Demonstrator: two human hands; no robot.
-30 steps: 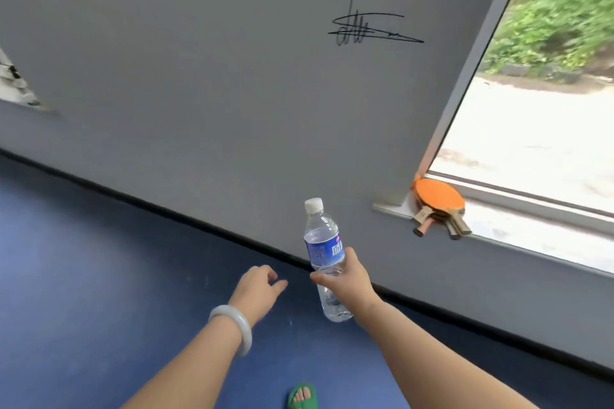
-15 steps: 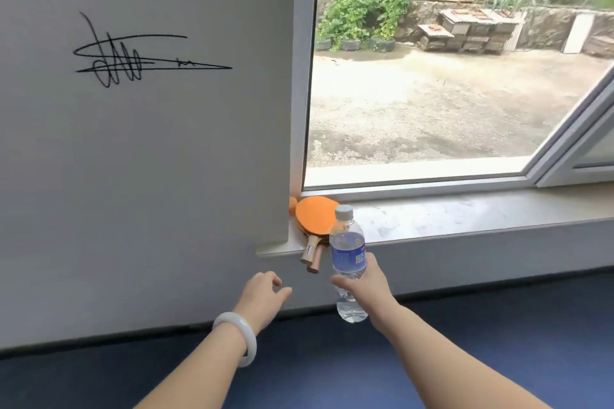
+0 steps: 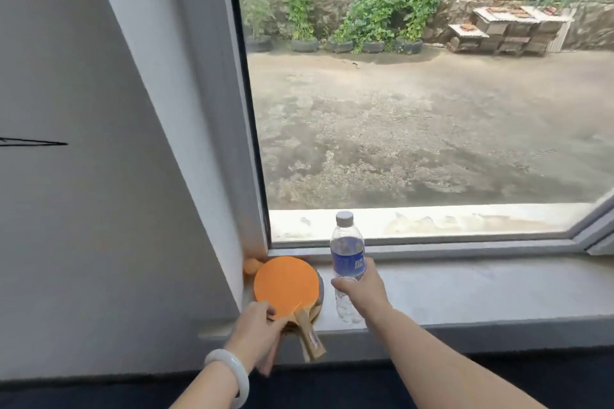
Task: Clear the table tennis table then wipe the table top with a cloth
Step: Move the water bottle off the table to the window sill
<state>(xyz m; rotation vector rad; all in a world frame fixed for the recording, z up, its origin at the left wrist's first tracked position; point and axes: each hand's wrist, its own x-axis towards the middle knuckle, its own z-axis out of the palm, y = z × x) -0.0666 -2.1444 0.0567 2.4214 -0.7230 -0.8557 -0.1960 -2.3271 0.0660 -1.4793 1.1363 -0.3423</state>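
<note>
At about 7 o'clock, nearest to the camera, the left hand (image 3: 257, 332) with a white bangle (image 3: 229, 375) on the wrist now grips the paddle handles (image 3: 309, 337); half a second ago it was hanging free in front of the wall. The stacked paddles (image 3: 286, 285) lie on the grey window sill (image 3: 465, 289), orange face up, in the corner where it meets the wall. At 6 o'clock the right hand (image 3: 360, 289) is closed around the water bottle (image 3: 347, 259), upright; before, the bottle was in the air below the sill, now its base is at the sill. Behind the paddles, an orange ball (image 3: 251, 265) sits in the corner. Beyond the window (image 3: 432, 109) at 12 o'clock is a bare yard.
</note>
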